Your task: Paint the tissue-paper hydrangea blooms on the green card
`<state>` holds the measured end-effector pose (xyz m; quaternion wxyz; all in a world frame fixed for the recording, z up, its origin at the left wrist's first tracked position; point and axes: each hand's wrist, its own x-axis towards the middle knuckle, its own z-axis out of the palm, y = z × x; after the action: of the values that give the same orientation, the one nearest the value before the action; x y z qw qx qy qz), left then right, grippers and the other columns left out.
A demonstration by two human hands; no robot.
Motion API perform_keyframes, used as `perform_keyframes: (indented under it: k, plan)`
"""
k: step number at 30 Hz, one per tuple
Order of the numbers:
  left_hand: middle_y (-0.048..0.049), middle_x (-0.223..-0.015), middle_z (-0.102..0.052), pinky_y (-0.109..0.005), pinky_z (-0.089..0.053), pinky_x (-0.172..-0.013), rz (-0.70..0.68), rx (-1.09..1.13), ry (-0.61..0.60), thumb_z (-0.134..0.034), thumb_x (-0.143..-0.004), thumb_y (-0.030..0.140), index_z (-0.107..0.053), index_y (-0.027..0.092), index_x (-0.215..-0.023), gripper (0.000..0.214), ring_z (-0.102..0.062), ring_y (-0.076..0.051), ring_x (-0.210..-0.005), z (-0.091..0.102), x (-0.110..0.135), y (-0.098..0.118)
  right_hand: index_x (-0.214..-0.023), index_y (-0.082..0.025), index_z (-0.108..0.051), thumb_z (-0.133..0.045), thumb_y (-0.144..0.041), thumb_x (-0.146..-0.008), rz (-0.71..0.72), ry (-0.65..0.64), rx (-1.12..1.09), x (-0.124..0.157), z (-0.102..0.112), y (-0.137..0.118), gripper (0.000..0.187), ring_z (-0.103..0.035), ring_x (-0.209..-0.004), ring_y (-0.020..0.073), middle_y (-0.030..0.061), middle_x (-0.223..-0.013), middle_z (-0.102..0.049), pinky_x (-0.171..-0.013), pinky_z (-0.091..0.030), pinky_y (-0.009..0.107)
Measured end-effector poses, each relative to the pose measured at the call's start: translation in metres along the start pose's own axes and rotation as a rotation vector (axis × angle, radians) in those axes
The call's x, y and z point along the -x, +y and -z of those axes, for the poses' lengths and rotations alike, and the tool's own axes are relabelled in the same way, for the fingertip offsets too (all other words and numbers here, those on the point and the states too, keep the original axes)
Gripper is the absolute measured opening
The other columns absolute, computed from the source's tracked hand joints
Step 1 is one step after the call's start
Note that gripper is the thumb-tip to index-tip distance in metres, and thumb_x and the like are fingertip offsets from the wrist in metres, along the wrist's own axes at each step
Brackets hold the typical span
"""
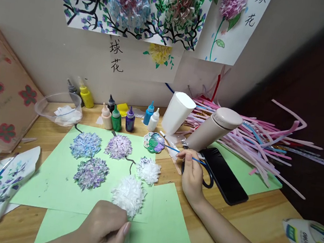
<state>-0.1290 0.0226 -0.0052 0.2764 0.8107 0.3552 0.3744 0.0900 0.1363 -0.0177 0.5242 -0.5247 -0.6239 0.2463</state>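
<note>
Up at the flower-shaped palette (153, 142) with a blue paintbrush (172, 148)
Pinching it in the right hand (193, 177), well apart from the left hand (106, 224), curled by the larger white ruffled flower (128, 195) on green paper (50, 176); cannot tell if gripping anything there

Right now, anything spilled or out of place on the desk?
No spill stands out. The black rectangular smartphone looks slightly misplaced: it lies askew beside dark-handled scissors, near the right hand holding a thin blue paintbrush, where paint might drip.
</note>
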Motion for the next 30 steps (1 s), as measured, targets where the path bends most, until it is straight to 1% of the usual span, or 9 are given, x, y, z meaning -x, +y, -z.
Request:
perform_keyframes:
  k: [3, 8, 11, 15, 21, 23, 27, 30]
  plan:
    - [0.0050, -0.054, -0.019, -0.026, -0.020, -0.045, 0.005, 0.006, 0.005, -0.033, -0.082, 0.003, -0.012, 0.022, -0.070, 0.031, -0.022, -0.012, -0.043, -0.0002, 0.0002, -0.0003, -0.080, -0.021, -0.054, -0.032, -0.043, -0.094, 0.004, 0.008, 0.001, -0.0003, -0.0004, -0.0016, 0.034, -0.054, -0.075, 0.0143, 0.0030, -0.081, -0.057, -0.068, -0.048, 0.028]
    - [0.0053, -0.052, -0.020, -0.026, -0.020, -0.044, 0.013, 0.028, -0.003, -0.032, -0.082, 0.004, -0.013, 0.022, -0.068, 0.030, -0.021, -0.012, -0.043, -0.0004, 0.0009, -0.0011, -0.078, -0.022, -0.054, -0.034, -0.043, -0.094, -0.006, -0.026, -0.025, -0.0017, -0.0001, -0.0020, 0.033, -0.055, -0.074, 0.0142, 0.0027, -0.078, -0.058, -0.065, -0.048, 0.026]
    - [0.0051, -0.054, -0.019, -0.026, -0.020, -0.045, 0.004, 0.035, -0.002, -0.032, -0.083, 0.004, -0.012, 0.022, -0.069, 0.030, -0.021, -0.012, -0.043, -0.0002, 0.0008, -0.0014, -0.080, -0.022, -0.055, -0.033, -0.041, -0.095, -0.019, -0.008, -0.042, -0.0018, -0.0003, -0.0024, 0.033, -0.055, -0.073, 0.0140, 0.0026, -0.079, -0.059, -0.065, -0.048, 0.027]
    - [0.0049, -0.055, -0.019, -0.026, -0.020, -0.045, 0.007, 0.034, -0.004, -0.032, -0.083, 0.004, -0.013, 0.022, -0.070, 0.030, -0.022, -0.012, -0.044, 0.0000, 0.0005, -0.0003, -0.081, -0.021, -0.056, -0.034, -0.040, -0.095, -0.017, -0.026, -0.045, -0.0008, -0.0002, 0.0000, 0.032, -0.056, -0.075, 0.0144, 0.0026, -0.079, -0.059, -0.066, -0.047, 0.027]
    - [0.0049, -0.056, -0.018, -0.026, -0.019, -0.045, 0.010, 0.048, -0.002, -0.032, -0.084, 0.004, -0.012, 0.022, -0.070, 0.030, -0.020, -0.011, -0.044, -0.0007, 0.0021, -0.0007, -0.081, -0.021, -0.054, -0.030, -0.037, -0.096, 0.039, 0.088, -0.037, 0.0007, 0.0012, 0.0074, 0.033, -0.054, -0.079, 0.0143, 0.0013, -0.080, -0.056, -0.074, -0.043, 0.029]
    - [0.0049, -0.056, -0.018, -0.026, -0.019, -0.045, 0.009, 0.052, 0.000, -0.032, -0.084, 0.004, -0.012, 0.022, -0.070, 0.030, -0.021, -0.011, -0.044, -0.0006, 0.0023, -0.0012, -0.080, -0.021, -0.054, -0.030, -0.037, -0.096, 0.034, 0.084, -0.041, 0.0008, 0.0008, 0.0071, 0.033, -0.053, -0.078, 0.0139, 0.0009, -0.079, -0.055, -0.072, -0.042, 0.029]
    - [0.0049, -0.056, -0.018, -0.026, -0.019, -0.045, 0.013, 0.053, -0.014, -0.032, -0.084, 0.004, -0.012, 0.022, -0.070, 0.030, -0.021, -0.011, -0.044, -0.0003, 0.0019, -0.0011, -0.078, -0.021, -0.053, -0.031, -0.039, -0.096, -0.001, 0.029, -0.055, 0.0009, -0.0004, 0.0053, 0.033, -0.053, -0.074, 0.0139, 0.0005, -0.076, -0.055, -0.068, -0.042, 0.028]
    - [0.0048, -0.056, -0.018, -0.026, -0.019, -0.046, 0.018, 0.057, -0.018, -0.033, -0.084, 0.004, -0.013, 0.022, -0.070, 0.030, -0.022, -0.011, -0.045, -0.0003, 0.0022, -0.0008, -0.079, -0.021, -0.053, -0.031, -0.039, -0.096, 0.023, 0.064, -0.049, 0.0009, -0.0002, 0.0073, 0.033, -0.052, -0.077, 0.0150, 0.0010, -0.077, -0.054, -0.071, -0.041, 0.030]
